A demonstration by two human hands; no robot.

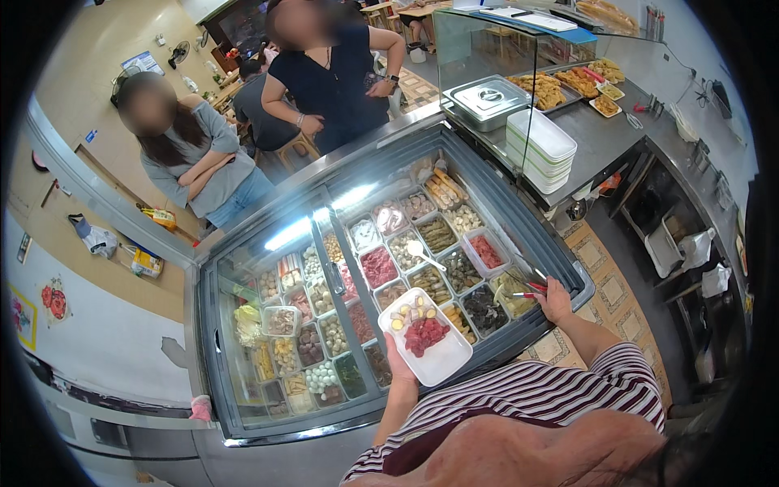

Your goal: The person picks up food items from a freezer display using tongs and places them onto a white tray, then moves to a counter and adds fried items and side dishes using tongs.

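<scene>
My left hand holds a white rectangular tray by its left side, above the near edge of a display freezer. On the tray lie red raw meat pieces and round, yellow-centred slices. At the right, my right hand grips red-handled metal tongs. Their tips reach over a bin of pale greenish food strips. Beside that bin are one of black fungus-like food and a tub of red meat. A white spoon rests on the bins farther in.
The freezer's sliding glass lid covers the left bins. Its metal frame runs close by my right hand. Stacked white trays, a lidded steel pan and fried food stand on the right counter. Two people stand across the freezer.
</scene>
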